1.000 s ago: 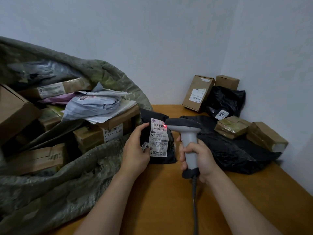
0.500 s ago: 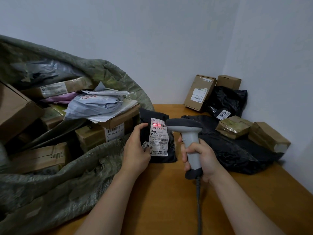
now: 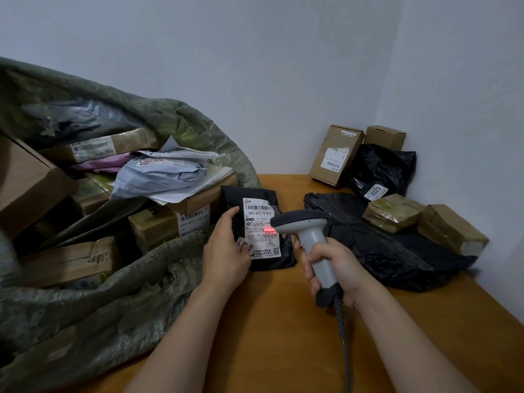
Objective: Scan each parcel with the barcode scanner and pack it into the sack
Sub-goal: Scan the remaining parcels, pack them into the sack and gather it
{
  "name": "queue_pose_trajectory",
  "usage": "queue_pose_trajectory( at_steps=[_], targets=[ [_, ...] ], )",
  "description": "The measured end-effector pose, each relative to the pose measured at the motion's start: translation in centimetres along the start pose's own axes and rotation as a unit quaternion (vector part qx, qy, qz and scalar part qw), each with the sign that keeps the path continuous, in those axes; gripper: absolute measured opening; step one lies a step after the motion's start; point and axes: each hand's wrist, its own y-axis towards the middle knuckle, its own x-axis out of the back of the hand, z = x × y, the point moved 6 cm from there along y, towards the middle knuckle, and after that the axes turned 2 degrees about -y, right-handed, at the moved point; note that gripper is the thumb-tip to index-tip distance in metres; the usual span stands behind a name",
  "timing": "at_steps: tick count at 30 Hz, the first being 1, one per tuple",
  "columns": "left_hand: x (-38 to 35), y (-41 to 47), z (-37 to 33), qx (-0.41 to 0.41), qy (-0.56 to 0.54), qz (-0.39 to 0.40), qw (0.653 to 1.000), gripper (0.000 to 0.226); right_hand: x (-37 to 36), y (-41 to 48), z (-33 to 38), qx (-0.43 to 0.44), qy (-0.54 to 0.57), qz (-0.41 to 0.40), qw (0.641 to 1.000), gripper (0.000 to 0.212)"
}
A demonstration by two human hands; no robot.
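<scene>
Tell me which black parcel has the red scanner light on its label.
The small black parcel that the left hand holds upright beside the sack; the other black bags lie untouched on the table.

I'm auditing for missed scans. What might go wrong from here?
The red line from the scanner falls midway down the label, below the top barcode, so the read may fail.
The left hand overlaps the label's lower corner on the black parcel, possibly hiding a code.
The sack is heaped near its mouth; the grey mailer might slide out.
</scene>
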Motion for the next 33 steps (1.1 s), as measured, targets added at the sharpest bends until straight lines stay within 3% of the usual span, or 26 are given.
queue_pose_trajectory(
  at_steps=[8,14,19,26,31,33],
  targets=[
    [0.0,-0.2,-0.5,-0.004,-0.013,0.0,1.0,0.081,0.2,0.0,0.2,0.027,-0.021,0.0,0.999,0.051],
    [0.9,-1.4,-2.8,-0.026,-0.111,-0.025,0.993,0.079,0.5,0.3,1.1,0.114,-0.045,-0.07,0.99,0.056],
    [3.6,-1.3,-5.6,-0.067,-0.156,-0.038,0.985,0.078,-1.4,-1.0,2.4,0.142,0.035,-0.039,0.988,0.048],
    [12.0,1.6,-8.6,-0.03,-0.057,-0.053,0.997,0.078,-5.6,-1.3,6.3,0.183,0.153,-0.004,0.971,0.059],
    [17.9,4.6,-8.1,0.0,0.055,-0.042,0.998,0.069,-10.7,-0.3,9.5,0.133,0.13,-0.018,0.982,0.029],
    [20.3,6.2,-7.4,-0.012,0.123,-0.045,0.991,0.062,-12.8,0.6,10.6,0.118,0.134,-0.013,0.984,0.034]
  ],
)
